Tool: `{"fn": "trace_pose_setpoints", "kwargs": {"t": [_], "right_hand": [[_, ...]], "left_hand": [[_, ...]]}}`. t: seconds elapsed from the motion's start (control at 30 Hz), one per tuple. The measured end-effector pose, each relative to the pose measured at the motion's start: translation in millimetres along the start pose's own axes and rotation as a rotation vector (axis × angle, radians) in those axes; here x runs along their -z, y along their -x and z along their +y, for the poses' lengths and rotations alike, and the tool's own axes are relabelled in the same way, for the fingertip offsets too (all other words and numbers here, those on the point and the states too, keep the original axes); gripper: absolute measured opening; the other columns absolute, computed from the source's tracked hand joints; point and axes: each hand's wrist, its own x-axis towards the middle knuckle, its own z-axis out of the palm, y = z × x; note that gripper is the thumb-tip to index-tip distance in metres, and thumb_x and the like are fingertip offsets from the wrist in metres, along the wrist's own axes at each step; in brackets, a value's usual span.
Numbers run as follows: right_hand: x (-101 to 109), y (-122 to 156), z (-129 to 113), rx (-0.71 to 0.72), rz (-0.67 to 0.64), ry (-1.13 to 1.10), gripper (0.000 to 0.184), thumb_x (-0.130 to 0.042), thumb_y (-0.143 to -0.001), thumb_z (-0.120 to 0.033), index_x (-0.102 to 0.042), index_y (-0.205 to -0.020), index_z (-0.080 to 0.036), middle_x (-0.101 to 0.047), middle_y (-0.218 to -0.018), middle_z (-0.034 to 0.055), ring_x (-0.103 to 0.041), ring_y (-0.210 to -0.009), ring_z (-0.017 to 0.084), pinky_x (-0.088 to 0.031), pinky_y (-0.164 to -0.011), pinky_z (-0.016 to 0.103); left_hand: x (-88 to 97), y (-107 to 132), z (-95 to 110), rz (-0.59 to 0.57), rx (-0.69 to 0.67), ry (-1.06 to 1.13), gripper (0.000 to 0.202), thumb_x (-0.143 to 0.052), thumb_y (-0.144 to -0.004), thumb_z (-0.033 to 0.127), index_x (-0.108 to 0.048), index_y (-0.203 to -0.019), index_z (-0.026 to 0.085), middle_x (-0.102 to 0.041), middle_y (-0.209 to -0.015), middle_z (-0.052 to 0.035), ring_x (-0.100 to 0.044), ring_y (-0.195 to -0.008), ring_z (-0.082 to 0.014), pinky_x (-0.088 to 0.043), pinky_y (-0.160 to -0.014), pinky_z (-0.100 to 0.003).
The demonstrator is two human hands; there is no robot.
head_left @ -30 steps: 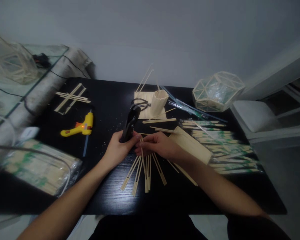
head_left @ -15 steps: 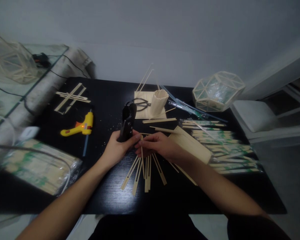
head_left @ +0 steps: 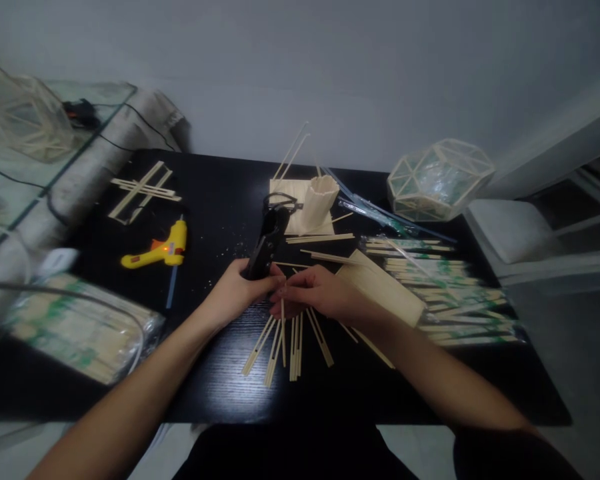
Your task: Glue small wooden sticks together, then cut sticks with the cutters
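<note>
My left hand is closed around a black plier-like tool, whose head points up and away from me; its exact kind is unclear. Beside it, my right hand pinches a thin wooden stick that hangs down toward the table. The fingertips of both hands meet, or nearly so, at the stick's upper end. Below them several split wooden sticks lie fanned out on the black table. My fingers partly cover the far ends of these sticks.
A yellow glue gun lies left, near crossed sticks. Behind my hands stands a stick cylinder on a wooden board. Bagged sticks lie right and left. A geometric stick frame sits back right.
The black tool's head has swung to the right, tilting over toward the wooden board. The pinched stick has turned slightly and hangs more upright. Both hands stay close together.
</note>
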Motion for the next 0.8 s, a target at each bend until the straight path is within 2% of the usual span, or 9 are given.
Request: {"fn": "trace_pose_setpoints", "kwargs": {"t": [0.1,0.2,0.3,0.4,0.57,0.7,0.8], "right_hand": [[-0.3,-0.4,1.0,0.011,0.017,0.006,0.045,-0.088,-0.071,-0.053,-0.08,-0.088,-0.013,-0.081,-0.085,0.0087,-0.077,-0.079,0.018,-0.06,-0.084,0.034],[-1.9,-0.3,1.3,0.058,0.061,-0.004,0.044,-0.087,-0.073,-0.052,-0.079,-0.091,-0.013,-0.081,-0.088,0.0097,-0.078,-0.083,0.02,-0.06,-0.087,0.037],[-5.3,0.1,1.0,0.132,0.145,-0.045,0.042,-0.088,-0.073,-0.05,-0.076,-0.092,-0.015,-0.081,-0.089,0.008,-0.078,-0.086,0.021,-0.06,-0.088,0.038],[-8.2,0.0,0.9,0.189,0.211,-0.057,0.04,-0.089,-0.071,-0.048,-0.074,-0.089,-0.017,-0.08,-0.087,0.0055,-0.079,-0.086,0.021,-0.061,-0.088,0.038],[-8.0,0.6,0.6,0.221,0.226,0.001,0.038,-0.087,-0.074,-0.048,-0.074,-0.09,-0.016,-0.08,-0.086,0.0056,-0.078,-0.084,0.021,-0.061,-0.088,0.039],[-6.7,2.7,-0.2,0.251,0.217,0.022,0.031,-0.083,-0.08,-0.044,-0.075,-0.092,-0.017,-0.08,-0.087,0.0056,-0.077,-0.085,0.02,-0.061,-0.087,0.038],[-6.0,3.7,-1.8,0.299,0.258,0.076,0.026,-0.08,-0.084,-0.041,-0.075,-0.093,-0.017,-0.078,-0.088,0.005,-0.075,-0.084,0.019,-0.059,-0.085,0.036]], "left_hand": [[-0.3,0.1,-1.4,0.029,0.013,0.023,0.014,-0.079,-0.073,0.027,-0.072,-0.075,0.015,-0.061,-0.056,0.0016,-0.047,-0.047,-0.0087,-0.032,-0.045,-0.022],[-0.8,0.0,-4.4,0.115,0.016,0.073,0.021,-0.083,-0.071,0.031,-0.072,-0.078,0.014,-0.061,-0.057,0.0018,-0.046,-0.047,-0.0083,-0.032,-0.045,-0.022],[-2.1,0.6,-5.7,0.196,-0.023,0.098,0.023,-0.086,-0.069,0.032,-0.073,-0.079,0.015,-0.062,-0.059,0.0025,-0.048,-0.048,-0.008,-0.035,-0.047,-0.021],[-4.4,2.3,-4.2,0.227,-0.084,0.055,0.023,-0.086,-0.071,0.034,-0.074,-0.079,0.016,-0.065,-0.061,0.0014,-0.054,-0.052,-0.0099,-0.04,-0.05,-0.022],[-6.9,5.3,0.7,0.192,-0.114,0.043,0.027,-0.087,-0.071,0.038,-0.075,-0.08,0.016,-0.071,-0.066,-0.0021,-0.064,-0.059,-0.0154,-0.048,-0.057,-0.025],[-4.5,5.7,1.2,0.153,-0.118,0.071,0.027,-0.087,-0.072,0.037,-0.076,-0.084,0.016,-0.069,-0.065,-0.001,-0.057,-0.055,-0.0121,-0.043,-0.053,-0.024],[-2.5,5.5,-0.8,0.136,-0.134,0.097,0.027,-0.085,-0.076,0.038,-0.077,-0.09,0.016,-0.066,-0.064,0.0005,-0.05,-0.053,-0.0097,-0.037,-0.051,-0.023]]}}
